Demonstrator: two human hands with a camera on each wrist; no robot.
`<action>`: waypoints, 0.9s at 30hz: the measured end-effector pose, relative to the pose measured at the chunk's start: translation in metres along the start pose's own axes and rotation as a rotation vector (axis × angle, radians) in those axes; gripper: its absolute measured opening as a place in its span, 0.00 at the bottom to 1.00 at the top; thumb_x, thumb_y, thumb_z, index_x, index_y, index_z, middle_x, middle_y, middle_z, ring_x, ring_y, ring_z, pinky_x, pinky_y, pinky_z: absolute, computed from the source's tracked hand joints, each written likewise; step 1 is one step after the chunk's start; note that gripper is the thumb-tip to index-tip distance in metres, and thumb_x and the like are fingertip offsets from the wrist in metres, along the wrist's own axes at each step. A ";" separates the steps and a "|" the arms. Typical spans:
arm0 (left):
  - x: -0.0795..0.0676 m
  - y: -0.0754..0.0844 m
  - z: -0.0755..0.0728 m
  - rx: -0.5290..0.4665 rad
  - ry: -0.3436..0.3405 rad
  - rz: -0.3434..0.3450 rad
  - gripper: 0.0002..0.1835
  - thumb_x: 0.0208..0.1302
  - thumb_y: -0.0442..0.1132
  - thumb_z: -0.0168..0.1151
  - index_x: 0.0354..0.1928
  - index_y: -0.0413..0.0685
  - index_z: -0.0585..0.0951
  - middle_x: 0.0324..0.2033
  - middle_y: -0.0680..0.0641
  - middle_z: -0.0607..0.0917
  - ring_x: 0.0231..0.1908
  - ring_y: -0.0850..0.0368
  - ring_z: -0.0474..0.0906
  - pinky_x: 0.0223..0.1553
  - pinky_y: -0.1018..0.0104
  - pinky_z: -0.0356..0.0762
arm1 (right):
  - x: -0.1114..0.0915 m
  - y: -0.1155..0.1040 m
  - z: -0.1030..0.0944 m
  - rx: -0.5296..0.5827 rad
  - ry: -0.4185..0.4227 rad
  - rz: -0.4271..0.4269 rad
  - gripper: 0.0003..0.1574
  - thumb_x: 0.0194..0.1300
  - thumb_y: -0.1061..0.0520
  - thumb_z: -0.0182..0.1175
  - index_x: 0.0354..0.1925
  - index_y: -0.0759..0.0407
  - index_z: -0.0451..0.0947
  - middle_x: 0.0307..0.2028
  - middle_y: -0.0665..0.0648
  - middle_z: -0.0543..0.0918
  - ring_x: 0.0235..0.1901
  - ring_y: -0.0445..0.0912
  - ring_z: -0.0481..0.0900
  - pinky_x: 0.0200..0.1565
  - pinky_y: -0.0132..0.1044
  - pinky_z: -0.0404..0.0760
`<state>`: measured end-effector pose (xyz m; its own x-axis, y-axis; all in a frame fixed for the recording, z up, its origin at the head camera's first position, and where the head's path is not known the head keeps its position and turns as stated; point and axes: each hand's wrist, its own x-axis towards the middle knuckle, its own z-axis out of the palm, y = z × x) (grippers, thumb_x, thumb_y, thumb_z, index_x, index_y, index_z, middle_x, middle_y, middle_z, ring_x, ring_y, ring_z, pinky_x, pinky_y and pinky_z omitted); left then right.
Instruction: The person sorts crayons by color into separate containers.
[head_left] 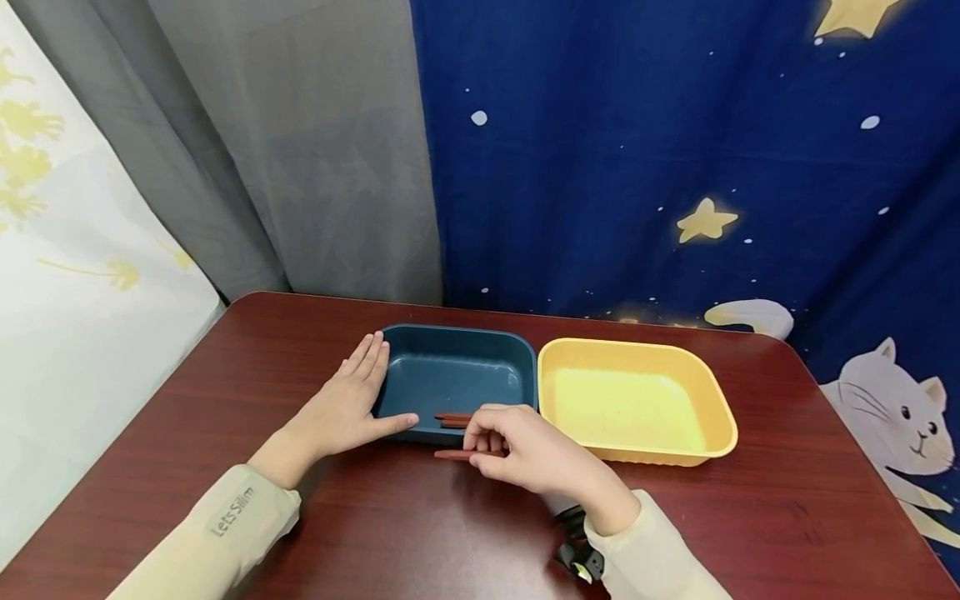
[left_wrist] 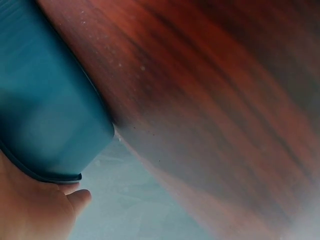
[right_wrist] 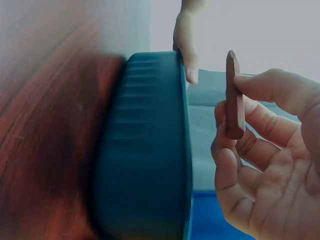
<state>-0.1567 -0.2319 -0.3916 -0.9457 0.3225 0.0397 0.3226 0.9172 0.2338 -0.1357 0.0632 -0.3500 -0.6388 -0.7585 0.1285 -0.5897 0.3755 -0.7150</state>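
A dark teal tray (head_left: 457, 375) stands on the table, with reddish-brown sticks (head_left: 453, 416) lying along its near side. My left hand (head_left: 348, 408) rests on the tray's left end, fingers straight along the rim and thumb across the near left corner. In the left wrist view, that hand (left_wrist: 35, 212) touches the rim. Just in front of the tray's near wall, my right hand (head_left: 525, 450) pinches another reddish-brown stick (right_wrist: 233, 100) between thumb and fingers. This stick has a pointed end and flat sides. Part of the tray's near right corner is hidden behind the right hand.
A yellow tray (head_left: 637, 400) stands right beside the teal one, nearly touching it. Both sit on a dark red wooden table (head_left: 420, 533). Behind the table hang a grey curtain (head_left: 337, 167) and a blue star-patterned curtain (head_left: 600, 167).
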 end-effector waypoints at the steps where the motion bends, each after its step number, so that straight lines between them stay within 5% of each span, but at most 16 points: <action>1: 0.000 0.000 0.000 0.003 0.003 0.001 0.64 0.58 0.79 0.51 0.77 0.35 0.44 0.79 0.39 0.41 0.79 0.41 0.35 0.73 0.39 0.52 | 0.002 0.001 0.000 0.001 0.009 -0.001 0.04 0.62 0.63 0.65 0.35 0.54 0.80 0.28 0.47 0.77 0.27 0.34 0.71 0.32 0.26 0.76; 13: 0.000 -0.001 0.002 0.000 0.011 0.006 0.64 0.58 0.79 0.51 0.78 0.35 0.44 0.79 0.40 0.41 0.79 0.41 0.36 0.74 0.39 0.51 | 0.021 0.021 0.001 0.028 0.119 0.035 0.02 0.63 0.62 0.66 0.36 0.57 0.81 0.30 0.49 0.79 0.30 0.37 0.73 0.36 0.33 0.79; 27: 0.000 0.000 0.001 -0.002 0.014 0.003 0.63 0.58 0.78 0.52 0.78 0.36 0.44 0.79 0.40 0.41 0.79 0.41 0.36 0.73 0.38 0.52 | 0.053 0.039 0.003 -0.051 0.088 0.182 0.02 0.64 0.60 0.65 0.36 0.58 0.83 0.31 0.49 0.83 0.28 0.42 0.74 0.31 0.30 0.75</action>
<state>-0.1565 -0.2315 -0.3924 -0.9452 0.3220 0.0536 0.3253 0.9159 0.2353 -0.1910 0.0358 -0.3729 -0.7763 -0.6273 0.0613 -0.4834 0.5303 -0.6965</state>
